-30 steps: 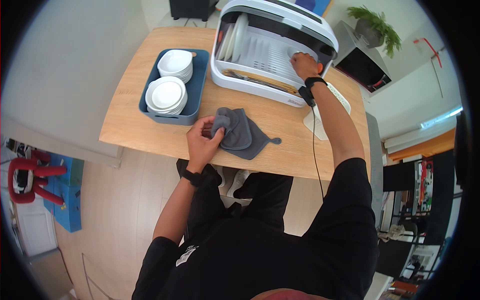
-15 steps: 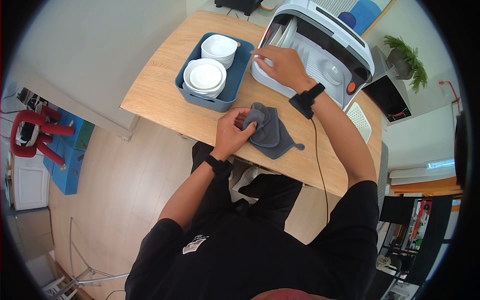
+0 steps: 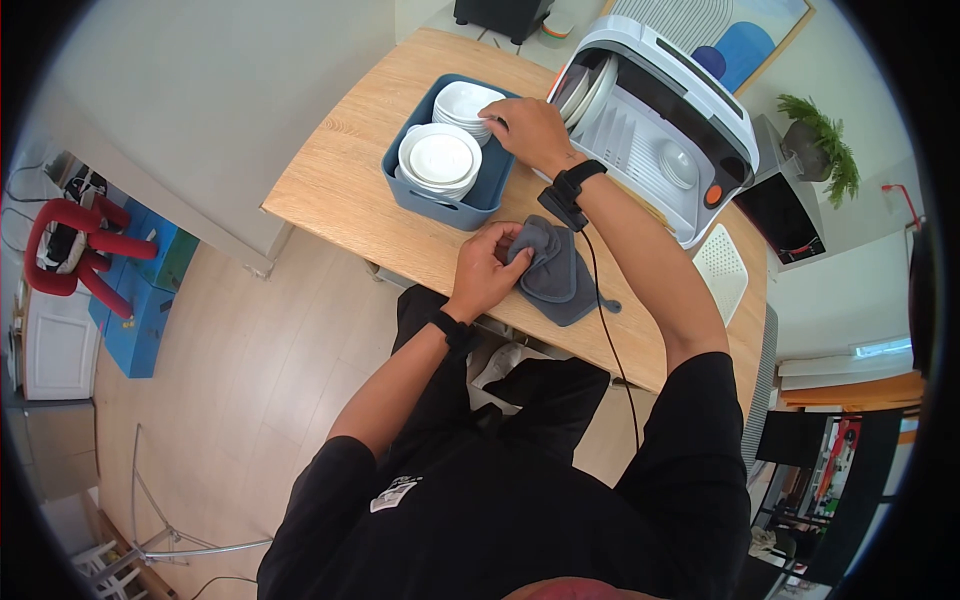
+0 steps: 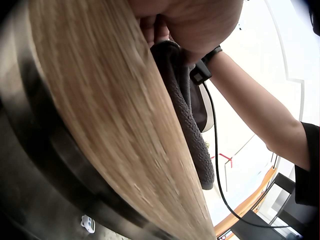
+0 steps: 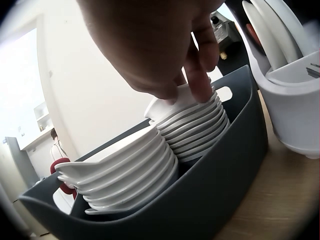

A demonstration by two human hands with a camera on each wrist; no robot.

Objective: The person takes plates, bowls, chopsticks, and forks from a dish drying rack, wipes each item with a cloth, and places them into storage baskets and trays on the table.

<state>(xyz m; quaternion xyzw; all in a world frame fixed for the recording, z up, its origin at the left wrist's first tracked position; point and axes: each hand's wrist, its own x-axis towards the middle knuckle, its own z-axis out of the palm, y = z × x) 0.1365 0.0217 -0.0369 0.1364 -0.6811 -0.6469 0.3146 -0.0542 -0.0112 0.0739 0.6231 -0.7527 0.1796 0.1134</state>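
Observation:
My left hand [image 3: 485, 265] pinches a bunched edge of a grey cloth [image 3: 568, 290] lying on the table near its front edge. Over the blue-grey bin [image 3: 425, 206], my right hand [image 3: 535, 130] reaches to the rear stack and pinches the rim of its top white bowl [image 5: 159, 109] between thumb and fingers. That bowl still sits on the others in the right wrist view. Beside it in the bin stands a nearer stack of white dishes [image 3: 440, 158], topped by a smaller one.
Right of the bin, an open white dish cabinet [image 3: 745, 128] holds upright plates [image 3: 600, 88] and a few small bowls [image 3: 678, 163]. A perforated white basket [image 3: 722, 268] stands near the table's right edge. A black cable [image 3: 610, 340] hangs from my right wrist across the cloth.
My right hand has come out of the dish cabinet and moved left to the bowls in the bin. The left hand stays at the cloth. The head view has shifted.

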